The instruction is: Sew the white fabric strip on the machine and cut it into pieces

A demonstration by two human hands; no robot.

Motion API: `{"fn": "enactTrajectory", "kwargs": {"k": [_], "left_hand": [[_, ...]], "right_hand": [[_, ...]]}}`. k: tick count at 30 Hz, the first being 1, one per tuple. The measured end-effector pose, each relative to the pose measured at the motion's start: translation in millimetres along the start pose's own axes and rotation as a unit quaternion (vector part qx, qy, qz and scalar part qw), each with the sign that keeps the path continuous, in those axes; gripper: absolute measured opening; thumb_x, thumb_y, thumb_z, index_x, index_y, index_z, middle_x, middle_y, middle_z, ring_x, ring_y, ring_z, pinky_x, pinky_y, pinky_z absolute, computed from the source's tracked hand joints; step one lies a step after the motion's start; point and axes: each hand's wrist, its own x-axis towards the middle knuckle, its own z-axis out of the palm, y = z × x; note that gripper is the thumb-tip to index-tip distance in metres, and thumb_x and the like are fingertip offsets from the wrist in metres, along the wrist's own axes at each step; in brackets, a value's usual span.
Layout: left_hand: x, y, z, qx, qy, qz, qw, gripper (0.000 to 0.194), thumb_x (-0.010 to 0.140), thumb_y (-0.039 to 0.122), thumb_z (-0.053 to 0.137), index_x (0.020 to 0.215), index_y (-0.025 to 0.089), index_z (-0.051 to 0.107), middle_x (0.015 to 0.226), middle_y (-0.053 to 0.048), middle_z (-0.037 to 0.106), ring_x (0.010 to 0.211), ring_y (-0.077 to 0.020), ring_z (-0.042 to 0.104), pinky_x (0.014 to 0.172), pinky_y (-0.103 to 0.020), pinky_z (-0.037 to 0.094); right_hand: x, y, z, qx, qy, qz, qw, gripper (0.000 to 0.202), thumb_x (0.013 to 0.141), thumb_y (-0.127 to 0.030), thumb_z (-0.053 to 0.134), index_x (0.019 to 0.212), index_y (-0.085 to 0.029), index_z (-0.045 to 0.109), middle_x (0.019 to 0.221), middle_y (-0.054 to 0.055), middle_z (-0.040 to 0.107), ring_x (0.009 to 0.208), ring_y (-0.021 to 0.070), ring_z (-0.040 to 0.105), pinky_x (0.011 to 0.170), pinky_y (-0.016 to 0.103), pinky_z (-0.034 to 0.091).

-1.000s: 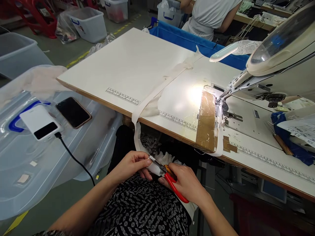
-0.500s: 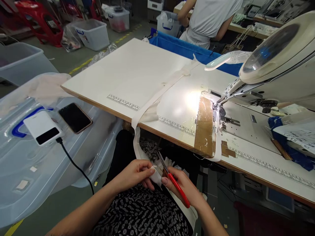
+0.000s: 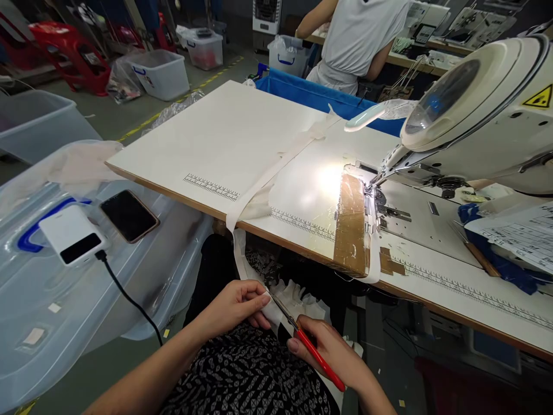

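Note:
Over my lap, my left hand (image 3: 247, 304) pinches the edge of a white fabric strip (image 3: 240, 253) between thumb and fingers. That strip runs up over the table's front edge and across the white tabletop (image 3: 207, 132). My right hand (image 3: 322, 340) is closed around a pair of scissors with red handles (image 3: 317, 356). Their metal blades point up and left, with the tips at the fabric close to my left fingertips. Whether the blades are apart is hard to make out. Gathered white fabric (image 3: 298, 302) lies in my lap beyond the blades.
A sewing machine (image 3: 475, 115) with its lamp lit stands on the right, beside a brown taped block (image 3: 351, 225). To the left, a phone (image 3: 129, 215) and a white power bank (image 3: 72, 235) with a cable lie on a plastic bin lid (image 3: 26, 311). Ahead sits another person (image 3: 358, 40).
The scissors have turned, bringing their tips down and left to the fabric by my left fingers. My right hand has shifted slightly right and down; the left keeps its pinch. The camera view has tilted slightly.

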Motion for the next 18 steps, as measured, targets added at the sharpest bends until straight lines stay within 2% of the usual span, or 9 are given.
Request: {"fn": "enactTrajectory", "kwargs": {"k": [6,10,12,15,17,18], "left_hand": [[-3.1,-4.1,0.3,-0.001,-0.015,-0.022,1.000,0.043,0.078,0.057,0.063,0.082,0.016,0.057,0.066,-0.003,0.071,0.067,-0.0202,0.072,0.060,-0.024,0.051],[-3.0,-4.8,-0.8,0.013,-0.010,-0.018,1.000,0.045,0.078,0.059,0.063,0.083,0.014,0.057,0.068,-0.005,0.071,0.067,-0.0209,0.071,0.061,-0.026,0.052],[-1.3,-8.6,4.4,0.009,-0.014,-0.011,1.000,0.047,0.079,0.060,0.062,0.086,0.015,0.055,0.067,-0.004,0.069,0.065,-0.0206,0.071,0.060,-0.026,0.052],[1.4,-11.9,18.9,-0.009,-0.045,-0.001,0.999,0.049,0.082,0.065,0.053,0.098,0.019,0.044,0.063,-0.001,0.066,0.061,-0.0201,0.069,0.056,-0.026,0.051],[2.7,-2.9,25.7,0.016,-0.085,0.001,0.996,0.045,0.088,0.063,0.041,0.101,0.021,0.037,0.064,0.000,0.064,0.055,-0.0189,0.067,0.051,-0.026,0.050],[3.5,7.4,26.3,0.064,-0.105,0.008,0.992,0.040,0.091,0.059,0.036,0.101,0.021,0.038,0.068,0.000,0.064,0.053,-0.0177,0.066,0.048,-0.025,0.048]], "right_hand": [[12.0,-0.6,2.8,-0.041,0.041,-0.014,0.998,0.055,0.082,-0.065,0.059,0.064,-0.023,0.029,0.060,-0.006,0.032,0.054,0.0108,0.029,0.050,0.026,0.017],[16.8,-0.5,5.1,0.034,0.050,-0.005,0.998,0.058,0.076,-0.065,0.065,0.058,-0.022,0.030,0.056,-0.007,0.028,0.052,0.0097,0.026,0.049,0.025,0.017],[17.8,-2.7,8.8,0.077,0.076,-0.017,0.994,0.054,0.078,-0.065,0.062,0.060,-0.022,0.035,0.058,-0.006,0.032,0.055,0.0106,0.031,0.051,0.024,0.022],[21.4,-9.0,17.2,0.148,0.113,-0.054,0.981,0.043,0.081,-0.062,0.059,0.077,-0.021,0.048,0.069,-0.003,0.045,0.063,0.0135,0.042,0.057,0.024,0.034],[24.8,-12.6,21.9,0.189,0.147,-0.068,0.968,0.039,0.083,-0.058,0.058,0.084,-0.020,0.050,0.074,-0.001,0.051,0.065,0.0146,0.047,0.058,0.025,0.038],[26.0,-13.5,23.1,0.196,0.170,-0.072,0.963,0.038,0.083,-0.057,0.058,0.083,-0.020,0.050,0.074,0.000,0.053,0.064,0.0148,0.048,0.058,0.025,0.039]]}}
